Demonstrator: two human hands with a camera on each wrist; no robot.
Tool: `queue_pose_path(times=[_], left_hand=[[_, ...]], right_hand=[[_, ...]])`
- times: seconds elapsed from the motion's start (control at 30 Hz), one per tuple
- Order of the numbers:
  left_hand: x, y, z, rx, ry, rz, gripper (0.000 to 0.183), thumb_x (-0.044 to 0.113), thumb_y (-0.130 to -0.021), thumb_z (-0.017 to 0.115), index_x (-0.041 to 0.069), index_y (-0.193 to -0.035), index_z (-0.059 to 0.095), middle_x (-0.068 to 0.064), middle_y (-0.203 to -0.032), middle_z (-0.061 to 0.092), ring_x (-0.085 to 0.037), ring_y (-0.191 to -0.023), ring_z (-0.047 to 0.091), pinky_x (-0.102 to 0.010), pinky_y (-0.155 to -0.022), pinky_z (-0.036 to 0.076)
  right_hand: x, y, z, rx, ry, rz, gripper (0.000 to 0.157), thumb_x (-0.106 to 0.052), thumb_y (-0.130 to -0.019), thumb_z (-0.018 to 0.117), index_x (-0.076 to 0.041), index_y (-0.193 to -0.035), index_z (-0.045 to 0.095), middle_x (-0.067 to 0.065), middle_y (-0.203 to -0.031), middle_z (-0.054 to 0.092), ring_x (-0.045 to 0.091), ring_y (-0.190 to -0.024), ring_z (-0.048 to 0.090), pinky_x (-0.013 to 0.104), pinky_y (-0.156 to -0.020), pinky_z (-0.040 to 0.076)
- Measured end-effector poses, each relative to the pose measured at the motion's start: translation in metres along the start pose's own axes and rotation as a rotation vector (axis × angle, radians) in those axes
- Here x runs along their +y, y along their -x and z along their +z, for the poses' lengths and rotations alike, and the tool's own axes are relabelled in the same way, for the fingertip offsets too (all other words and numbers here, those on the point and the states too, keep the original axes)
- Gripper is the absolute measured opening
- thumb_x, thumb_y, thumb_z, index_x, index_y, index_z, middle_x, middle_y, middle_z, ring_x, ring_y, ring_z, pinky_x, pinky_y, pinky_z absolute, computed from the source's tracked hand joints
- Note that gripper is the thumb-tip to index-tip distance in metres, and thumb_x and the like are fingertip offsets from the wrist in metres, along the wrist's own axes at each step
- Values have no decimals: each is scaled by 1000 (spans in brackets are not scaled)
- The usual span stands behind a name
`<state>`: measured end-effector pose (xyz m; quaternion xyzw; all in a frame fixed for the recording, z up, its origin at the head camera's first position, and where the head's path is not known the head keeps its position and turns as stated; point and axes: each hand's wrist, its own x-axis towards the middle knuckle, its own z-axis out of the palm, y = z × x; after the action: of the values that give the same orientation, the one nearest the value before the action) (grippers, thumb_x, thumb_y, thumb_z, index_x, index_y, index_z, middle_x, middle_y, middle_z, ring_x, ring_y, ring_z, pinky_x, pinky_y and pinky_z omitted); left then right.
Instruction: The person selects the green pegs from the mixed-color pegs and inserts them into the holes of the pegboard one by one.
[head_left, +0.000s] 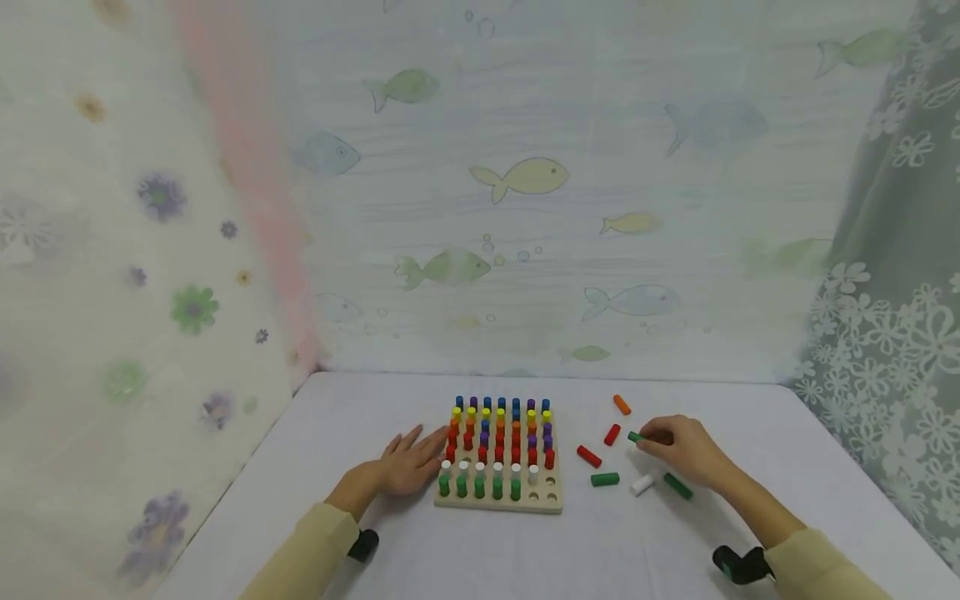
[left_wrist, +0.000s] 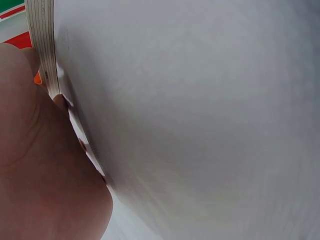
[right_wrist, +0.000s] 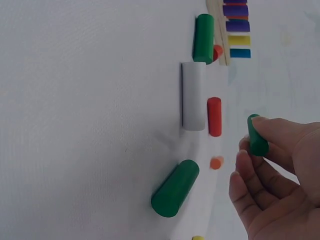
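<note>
My right hand (head_left: 686,450) pinches a green peg (right_wrist: 257,137) between thumb and fingertips, above the table to the right of the pegboard. The wooden pegboard (head_left: 498,503) holds rows of upright pegs, from green and white in front through red, orange, yellow and purple to blue at the back. Round holes show at its front right corner. My left hand (head_left: 411,463) lies flat with fingers spread against the board's left edge. In the left wrist view, the thumb side of that hand meets the board's edge (left_wrist: 42,40).
Loose pegs lie right of the board: two green (head_left: 605,479) (head_left: 678,486), a white (head_left: 642,484), two red (head_left: 588,456) (head_left: 612,434) and an orange (head_left: 622,404). A yellow peg (right_wrist: 198,238) peeks in at the right wrist view's bottom. Patterned curtains (head_left: 525,250) hang behind the white table (head_left: 375,542).
</note>
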<state>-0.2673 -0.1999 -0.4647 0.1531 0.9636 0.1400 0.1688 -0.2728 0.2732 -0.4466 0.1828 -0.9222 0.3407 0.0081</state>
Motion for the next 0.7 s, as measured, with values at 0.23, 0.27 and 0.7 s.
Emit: queue_pose_path(times=[0.23,0.27,0.7], left_hand=[[1,0,2,7,-1,-2,61,44,-110,35,24,-166,19,2,-170,24,-33,-158,6,-61,-124,4],[1,0,2,7,-2,-2,61,44,-110,35,24,-165,19,1,-170,24,-33,-158,6,-61,-124,4],[0,0,0,5,2,0,61,41,-110,36,22,-166,18,0,-170,23,-35,-158,5,-62,-124,3]], right_hand=[[-8,6,-2,12,-6,-13,21,-18,-96,73,-1,-107,74,0,-95,72,15,-84,63,24,-68,54],[-10,7,-3,13,-6,-14,21,-18,-96,73,-1,-107,74,0,-95,72,15,-84,63,24,-68,54],[-33,11,0,23,-123,-47,17,-19,-95,75,-6,-106,74,2,-93,73,12,-80,63,25,-69,55]])
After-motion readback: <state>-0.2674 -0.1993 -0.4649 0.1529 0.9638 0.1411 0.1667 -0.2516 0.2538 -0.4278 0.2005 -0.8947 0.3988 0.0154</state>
